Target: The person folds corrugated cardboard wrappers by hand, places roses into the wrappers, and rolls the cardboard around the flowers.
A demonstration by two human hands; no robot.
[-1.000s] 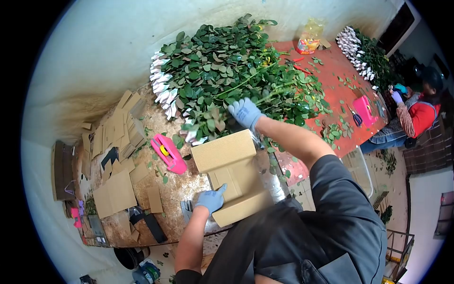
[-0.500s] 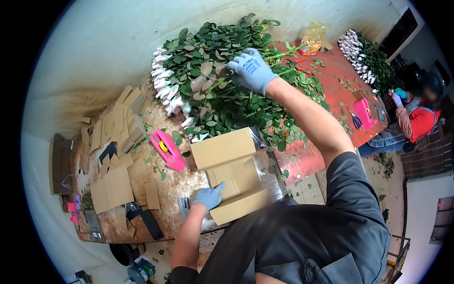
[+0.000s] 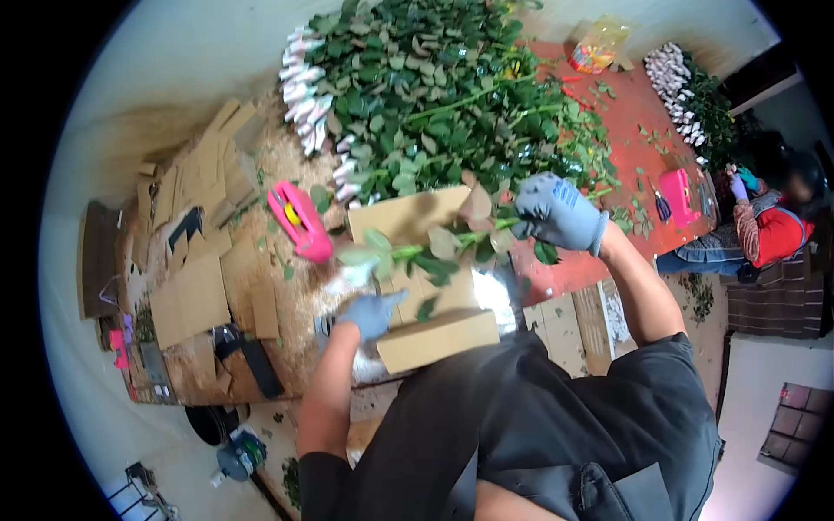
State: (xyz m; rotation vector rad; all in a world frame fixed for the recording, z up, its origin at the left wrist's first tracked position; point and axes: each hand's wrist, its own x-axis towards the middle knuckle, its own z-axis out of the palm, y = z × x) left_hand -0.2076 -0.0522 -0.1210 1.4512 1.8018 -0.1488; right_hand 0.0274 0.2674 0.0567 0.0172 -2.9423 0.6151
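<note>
My right hand (image 3: 556,213), in a grey-blue glove, is closed round the stem of a leafy rose (image 3: 443,243). The stem lies level above an open cardboard box (image 3: 408,217), with its pale, blurred flower end pointing left. At the box's left side is my left hand (image 3: 369,315), gloved too, with a finger stretched out over the cardboard and nothing seen in its grasp. Behind the box lies a big pile of leafy roses (image 3: 417,104), their flower heads in white wraps (image 3: 304,87) along the left.
A pink tape dispenser (image 3: 298,221) stands left of the box. Flat cardboard pieces (image 3: 191,300) cover the table's left part. On the red table (image 3: 625,130) are a yellow bag (image 3: 599,48), scissors (image 3: 660,204) and another pink dispenser (image 3: 678,198). A co-worker (image 3: 773,226) sits at the right.
My right hand has come from the rose pile down and right, bringing one rose over the box. My left hand stays by the box's left side. The camera view has shifted.
</note>
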